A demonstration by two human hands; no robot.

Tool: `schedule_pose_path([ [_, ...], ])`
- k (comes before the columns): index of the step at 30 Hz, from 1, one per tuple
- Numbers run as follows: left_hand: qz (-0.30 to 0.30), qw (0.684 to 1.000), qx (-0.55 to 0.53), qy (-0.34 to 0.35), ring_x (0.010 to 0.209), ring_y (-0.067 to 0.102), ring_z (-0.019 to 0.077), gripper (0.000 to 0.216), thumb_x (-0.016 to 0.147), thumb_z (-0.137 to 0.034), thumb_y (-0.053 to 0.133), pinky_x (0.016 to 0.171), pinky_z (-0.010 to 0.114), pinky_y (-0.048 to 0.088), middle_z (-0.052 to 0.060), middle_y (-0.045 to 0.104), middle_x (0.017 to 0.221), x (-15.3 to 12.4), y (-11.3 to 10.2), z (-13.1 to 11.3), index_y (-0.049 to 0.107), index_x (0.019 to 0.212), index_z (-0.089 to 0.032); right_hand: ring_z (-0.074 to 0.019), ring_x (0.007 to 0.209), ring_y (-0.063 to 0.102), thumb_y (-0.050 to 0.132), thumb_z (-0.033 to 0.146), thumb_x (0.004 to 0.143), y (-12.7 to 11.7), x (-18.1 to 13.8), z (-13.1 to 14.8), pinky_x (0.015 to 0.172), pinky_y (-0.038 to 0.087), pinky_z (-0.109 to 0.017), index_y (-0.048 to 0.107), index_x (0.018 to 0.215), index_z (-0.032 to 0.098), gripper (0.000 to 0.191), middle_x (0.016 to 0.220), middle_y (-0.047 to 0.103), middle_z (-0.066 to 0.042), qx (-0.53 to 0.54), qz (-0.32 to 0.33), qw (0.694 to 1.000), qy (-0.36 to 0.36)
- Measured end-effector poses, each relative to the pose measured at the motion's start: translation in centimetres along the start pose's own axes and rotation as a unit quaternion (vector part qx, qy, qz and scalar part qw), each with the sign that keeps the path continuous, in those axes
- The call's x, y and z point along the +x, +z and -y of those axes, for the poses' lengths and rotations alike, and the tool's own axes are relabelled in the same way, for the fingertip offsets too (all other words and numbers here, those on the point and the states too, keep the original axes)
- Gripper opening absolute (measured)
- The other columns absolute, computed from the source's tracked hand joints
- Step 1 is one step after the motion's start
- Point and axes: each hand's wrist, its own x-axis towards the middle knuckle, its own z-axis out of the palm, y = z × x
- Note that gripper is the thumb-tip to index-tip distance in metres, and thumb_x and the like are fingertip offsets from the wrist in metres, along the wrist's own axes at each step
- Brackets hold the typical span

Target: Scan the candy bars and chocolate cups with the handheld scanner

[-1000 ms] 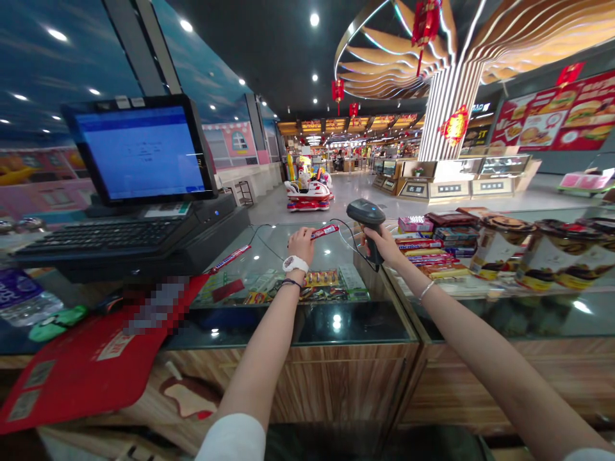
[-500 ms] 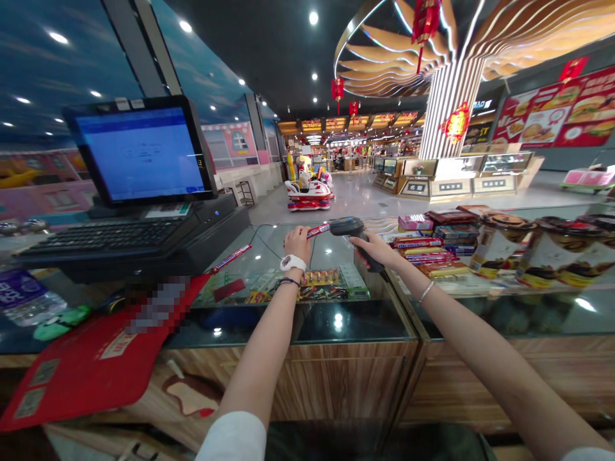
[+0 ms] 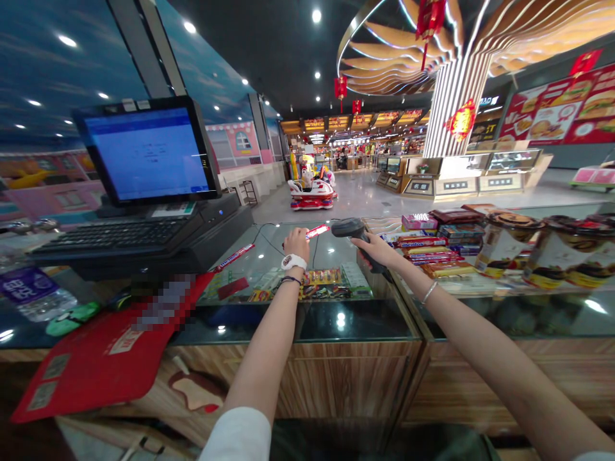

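Observation:
My left hand (image 3: 296,242), with a white watch on the wrist, is closed on a red candy roll (image 3: 317,231) held up above the glass counter (image 3: 317,320). My right hand (image 3: 375,248) grips a dark barcode scanner (image 3: 350,227) by its handle, the scanner head tipped left and nearly touching the end of the roll. A black cable runs from the scanner across the glass.
A till with blue screen (image 3: 147,153) and keyboard (image 3: 113,235) stands at left, another red candy roll (image 3: 234,257) beside it. A red mat (image 3: 100,358) and a water bottle (image 3: 33,294) lie front left. Stacked candy (image 3: 427,240) and cups (image 3: 502,246) line the right counter.
The scanner has tipped from upright to lying toward the left and come down close to the roll. My left hand has stayed almost in place with the roll.

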Motion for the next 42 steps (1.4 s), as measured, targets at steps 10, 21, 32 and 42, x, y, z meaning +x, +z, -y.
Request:
schedule_pose_path([
  [10,-0.009,1.000,-0.004,0.001,0.113,0.056,0.0272,0.033,0.090,-0.014,0.051,0.094,0.040,0.044,0.009,0.062,0.121,0.0,0.4,0.2,0.060,0.119,-0.025,-0.0100,0.032,0.046,0.068,0.054,0.082,0.0,0.0,-0.1,0.027,0.037,-0.022,0.044,0.078,0.024,0.038,0.046,0.051,0.009,0.009,0.001,1.000,-0.011],
  [21,-0.006,1.000,-0.006,0.003,0.113,0.056,0.0267,0.031,0.090,-0.014,0.052,0.093,0.040,0.044,0.009,0.062,0.120,0.0,0.4,0.2,0.060,0.118,-0.025,-0.0108,0.034,0.045,0.066,0.049,0.082,0.1,-0.3,0.1,0.031,0.037,-0.022,0.045,0.092,0.027,0.032,0.050,0.051,0.010,0.007,-0.008,0.999,-0.041],
  [32,-0.008,1.000,-0.015,0.007,0.113,0.056,0.0268,0.031,0.091,-0.014,0.051,0.092,0.040,0.045,0.009,0.062,0.119,0.0,0.4,0.0,0.061,0.117,-0.026,-0.0235,0.100,0.061,0.070,0.034,0.071,-0.6,0.5,-0.7,0.091,0.048,-0.037,0.058,0.110,0.020,0.043,0.102,0.067,-0.004,-0.086,-0.012,0.964,-0.250],
  [42,-0.009,1.000,-0.023,0.013,0.113,0.056,0.0270,0.030,0.091,-0.016,0.051,0.093,0.041,0.044,0.008,0.064,0.118,0.0,0.7,-0.1,0.062,0.117,-0.026,-0.0253,0.110,0.062,0.060,0.012,0.065,-1.5,1.3,-2.3,0.099,0.045,-0.040,0.063,0.120,0.019,0.056,0.117,0.069,-0.008,-0.160,0.034,0.953,-0.257],
])
